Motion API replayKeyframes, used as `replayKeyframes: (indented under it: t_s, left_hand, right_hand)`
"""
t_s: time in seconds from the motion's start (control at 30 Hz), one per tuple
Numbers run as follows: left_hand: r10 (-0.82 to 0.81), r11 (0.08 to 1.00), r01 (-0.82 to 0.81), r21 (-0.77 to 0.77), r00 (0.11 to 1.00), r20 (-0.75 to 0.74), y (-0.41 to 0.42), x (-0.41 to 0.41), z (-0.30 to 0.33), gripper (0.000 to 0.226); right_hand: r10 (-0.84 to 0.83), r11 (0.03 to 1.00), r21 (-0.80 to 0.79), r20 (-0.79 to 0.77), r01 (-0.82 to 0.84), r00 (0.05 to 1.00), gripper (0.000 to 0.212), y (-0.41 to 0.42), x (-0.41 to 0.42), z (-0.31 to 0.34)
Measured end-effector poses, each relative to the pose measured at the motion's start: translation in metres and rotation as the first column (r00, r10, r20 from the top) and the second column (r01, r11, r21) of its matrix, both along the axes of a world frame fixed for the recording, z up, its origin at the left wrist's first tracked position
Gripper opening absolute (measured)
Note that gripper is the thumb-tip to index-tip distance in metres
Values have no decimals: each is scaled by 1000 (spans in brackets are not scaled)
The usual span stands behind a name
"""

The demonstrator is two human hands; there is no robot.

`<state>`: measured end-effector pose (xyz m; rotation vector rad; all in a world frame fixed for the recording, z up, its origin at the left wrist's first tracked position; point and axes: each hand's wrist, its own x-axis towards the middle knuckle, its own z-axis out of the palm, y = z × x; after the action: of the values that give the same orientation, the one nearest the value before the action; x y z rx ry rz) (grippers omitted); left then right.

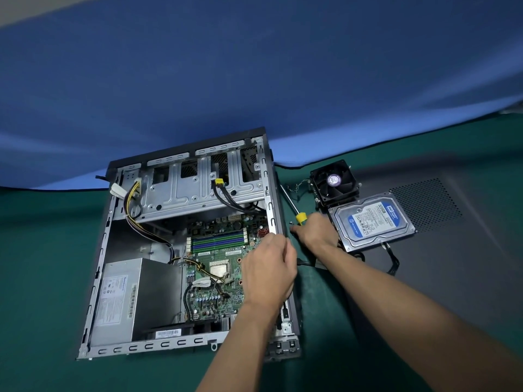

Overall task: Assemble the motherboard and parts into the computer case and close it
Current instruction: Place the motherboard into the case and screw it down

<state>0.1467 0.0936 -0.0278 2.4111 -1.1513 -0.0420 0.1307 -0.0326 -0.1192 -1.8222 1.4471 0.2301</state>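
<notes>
Motherboard (218, 267) sits in the open computer case (181, 250). Right hand (314, 230) curls round the screwdriver (294, 207) just right of the case, shaft pointing up-left; left hand (268, 267) (grip unclear) rests at the case's right wall, nearer the board.

A repair workbench: green mat (42, 278), blue backdrop cloth (254, 80).

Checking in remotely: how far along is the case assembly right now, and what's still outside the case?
Done: the motherboard lies inside the open computer case, beside the power supply. In hand: the right hand is on the yellow-handled screwdriver next to the case; the left hand rests at the case's right rim. Left: the cooler fan and hard drive lie outside on the side panel, so the case isn't closed.
</notes>
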Motion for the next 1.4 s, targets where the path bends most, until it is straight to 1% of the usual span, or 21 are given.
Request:
replayKeyframes:
  t_s: [0.1, 0.23, 0.33, 0.4, 0.5, 0.57, 0.67, 0.77, 0.83, 0.9, 0.97, 1.0, 1.03, 1.07, 1.1, 1.17, 1.23, 1.3, 1.37, 1.4]
  left_hand:
    - [4, 1000, -4, 2, 1000, 8, 0, 0, 0, 49]
    - [13, 1000, -13, 19, 1000, -6, 0, -1, 1, 49]
    - [8, 999, -9, 42, 1000, 11, -1, -1, 2, 49]
    - [-15, 997, 14, 76, 1000, 12, -1, -1, 4, 50]
    - [-77, 988, 70, 140, 996, 45, -2, 0, 8, 52]
    - [-96, 976, 74, 204, 990, 100, -3, 0, 11, 53]
    - [-113, 966, 70, 249, 980, 161, -3, -2, 13, 39]
    - [-143, 967, 106, 232, 979, 147, -1, -3, 13, 24]
    - [-125, 958, 82, 276, 982, 140, -1, -5, 13, 24]
    - [-49, 954, 38, 297, 998, 31, -7, -1, 16, 24]
    - [58, 959, -2, 284, 980, -190, -15, 6, 25, 26]
    - [93, 968, -8, 251, 939, -331, -20, 10, 31, 30]
    - [110, 978, -11, 209, 876, -469, -23, 13, 38, 35]
    - [109, 985, -12, 172, 816, -568, -26, 16, 45, 40]
    - [104, 988, -10, 151, 771, -629, -27, 17, 50, 44]
    - [95, 989, 10, 148, 720, -687, -27, 17, 59, 50]
    - [115, 984, 25, 179, 681, -723, -26, 14, 64, 52]
    - [149, 978, 18, 206, 626, -766, -25, 12, 70, 51]
    - [161, 981, -2, 194, 567, -808, -24, 11, 73, 49]
    - [159, 983, -11, 183, 551, -819, -22, 12, 74, 48]
  right_hand:
    - [5, 1000, -25, -32, -6, 999, 25, 1, 1, -2]
    - [19, 999, -34, -38, -20, 999, 19, 2, 3, -2]
    - [13, 1000, -12, -23, -13, 1000, 18, 0, 2, 0]
    - [-10, 999, 36, 10, 9, 1000, 16, -2, -1, 2]
    - [-29, 996, 89, 97, 20, 995, 16, -6, -9, 9]
    - [-62, 990, 134, 194, 36, 979, 16, -10, -17, 16]
    - [-92, 986, 161, 318, 42, 944, 20, -15, -32, 33]
    - [-115, 980, 197, 429, 31, 896, 20, -19, -44, 55]
    - [-105, 973, 232, 497, -15, 862, 17, -20, -52, 72]
    - [-80, 962, 261, 547, -78, 834, 16, -20, -58, 89]
    - [-41, 950, 274, 588, -151, 808, 17, -18, -63, 102]
    - [-25, 941, 284, 606, -187, 795, 17, -16, -64, 108]
    - [-14, 930, 295, 622, -218, 783, 16, -13, -65, 114]
    - [-4, 921, 301, 638, -245, 770, 15, -10, -66, 119]
    - [7, 914, 304, 651, -270, 759, 14, -7, -65, 122]
    - [23, 905, 300, 673, -301, 740, 14, -2, -65, 128]
    - [34, 900, 297, 680, -318, 732, 12, 1, -66, 131]
    - [43, 897, 297, 677, -327, 734, 10, 2, -66, 134]
    - [31, 898, 305, 675, -317, 737, 10, 2, -65, 135]
    - [24, 900, 306, 677, -312, 735, 10, 2, -64, 135]
